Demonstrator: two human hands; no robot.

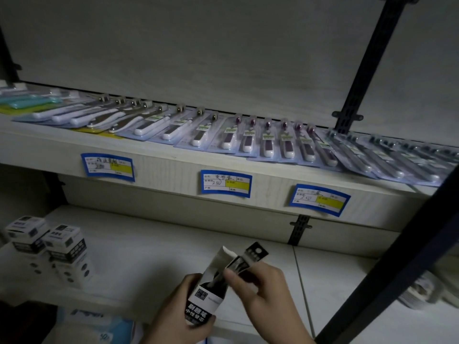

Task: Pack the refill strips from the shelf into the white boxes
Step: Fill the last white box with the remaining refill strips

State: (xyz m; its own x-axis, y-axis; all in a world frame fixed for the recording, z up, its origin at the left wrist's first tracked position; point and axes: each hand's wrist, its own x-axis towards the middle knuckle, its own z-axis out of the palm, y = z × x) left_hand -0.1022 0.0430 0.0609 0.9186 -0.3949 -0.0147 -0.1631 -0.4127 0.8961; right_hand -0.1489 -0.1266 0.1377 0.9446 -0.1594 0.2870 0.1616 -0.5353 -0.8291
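One box (206, 291) in play, low centre over the lower shelf (154, 247). Left hand (177, 311) wraps it from behind at the lower half, tilted with the open mouth up and toward the right hand, which likely makes loading easier. Top flap is folded back, out of the way.

Right hand (258, 286) pinches a strip bundle (244, 263), thumb in front, fingers behind. The bundle's lower end is at or just inside the box mouth; its black hang-tab end with holes sticks out up and right. Can't count strips in the bundle, too dark and overlapped. My read: insertion under way, not seated.

Two more boxes (47, 242) stand upright side by side at the shelf's left end, apparently closed, well apart from the hands. Whether they are already filled, can't tell.

Far right on the same shelf, behind the dark post (387, 276), sits a blurred pile (419, 291), possibly more strips; not sure.

Upper shelf (159, 167): a row of carded toothbrushes (248, 137) overlapped like shingles, roughly twenty-odd, exact count unreliable. Three blue price labels (226, 182) on its front edge. Bottom left, a pale blue pack (99, 328), partly cropped.
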